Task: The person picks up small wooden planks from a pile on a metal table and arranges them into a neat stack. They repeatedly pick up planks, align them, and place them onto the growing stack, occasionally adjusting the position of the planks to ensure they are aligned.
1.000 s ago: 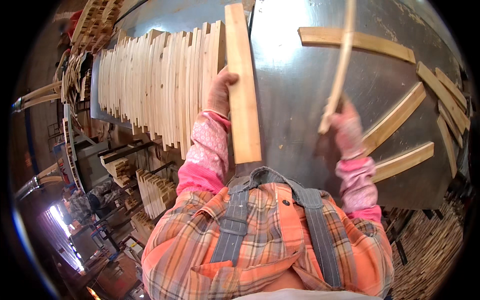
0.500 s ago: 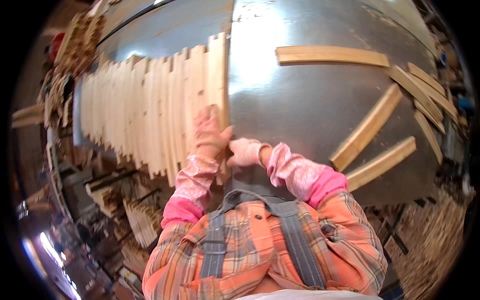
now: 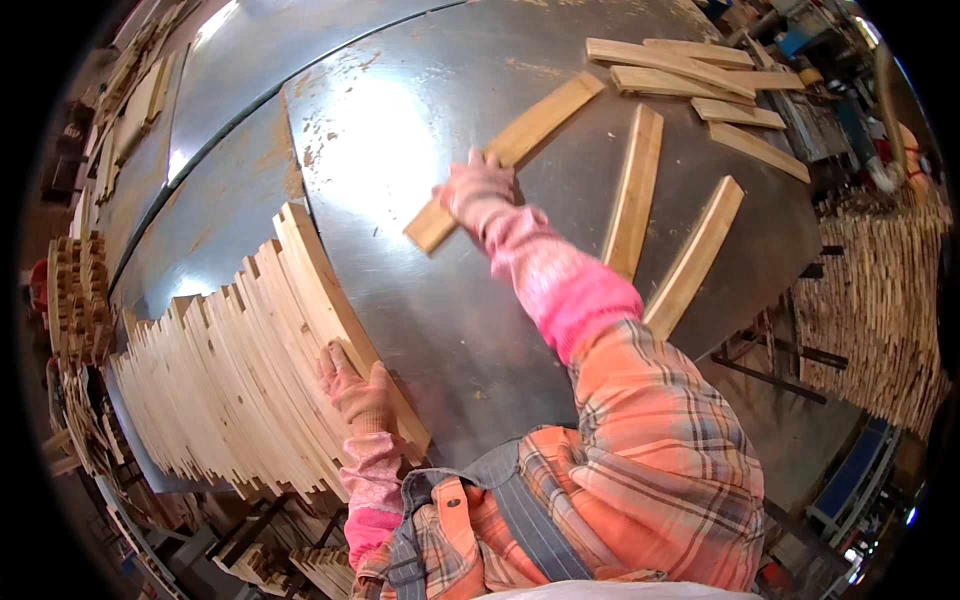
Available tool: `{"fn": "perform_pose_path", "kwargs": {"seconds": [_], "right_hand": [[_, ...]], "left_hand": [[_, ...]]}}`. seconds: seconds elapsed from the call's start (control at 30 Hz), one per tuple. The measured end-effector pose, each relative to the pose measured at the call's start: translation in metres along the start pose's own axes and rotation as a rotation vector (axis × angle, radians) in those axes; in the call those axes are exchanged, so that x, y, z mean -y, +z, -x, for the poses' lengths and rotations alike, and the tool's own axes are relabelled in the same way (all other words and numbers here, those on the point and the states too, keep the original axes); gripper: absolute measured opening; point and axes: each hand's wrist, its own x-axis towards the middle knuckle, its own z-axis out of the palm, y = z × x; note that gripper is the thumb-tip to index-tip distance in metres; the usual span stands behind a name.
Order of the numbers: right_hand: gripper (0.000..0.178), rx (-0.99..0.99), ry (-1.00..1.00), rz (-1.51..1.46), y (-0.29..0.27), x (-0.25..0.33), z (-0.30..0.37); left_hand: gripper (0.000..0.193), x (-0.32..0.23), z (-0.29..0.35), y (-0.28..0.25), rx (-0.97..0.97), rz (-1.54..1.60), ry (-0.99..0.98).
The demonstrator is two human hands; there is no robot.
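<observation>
Nearby, the left hand (image 3: 357, 393) lies, fingers spread, on the right end of a packed board row (image 3: 225, 370). Farther out, the right hand (image 3: 479, 190) covers a loose board (image 3: 546, 121) slanted across the metal table (image 3: 400, 300); that hand's grip is unclear.

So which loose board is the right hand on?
The leftmost loose board, apart from the packed row. The right hand covers part near its lower-left end; the other loose boards, farther right, have no hand on them.

the metal table (image 3: 450, 320) (shiny, stained) bears loose wooden slats (image 3: 634, 190) beside packed boards (image 3: 225, 375).
</observation>
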Motion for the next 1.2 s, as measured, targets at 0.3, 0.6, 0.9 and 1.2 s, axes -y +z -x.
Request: {"fn": "perform_pose_path", "kwargs": {"seconds": [0.3, 0.6, 0.9, 1.2], "right_hand": [[0.081, -0.338, 0.28, -0.323, 0.08, -0.188, 0.146], [0.074, 0.195, -0.245, -0.871, 0.146, -0.071, 0.216], [0.045, 0.334, -0.369, -0.661, 0.159, 0.046, 0.148], [0.057, 0.173, -0.342, -0.303, 0.162, 0.113, 0.124]], "left_hand": [[0.084, -0.024, 0.011, -0.004, 0.065, -0.045, 0.054], [0.079, -0.001, 0.028, -0.018, 0.163, 0.125, -0.075], [0.091, 0.005, 0.039, -0.04, 0.264, 0.317, 0.122], [0.087, 0.007, 0.024, -0.031, 0.186, 0.306, 0.17]]}}
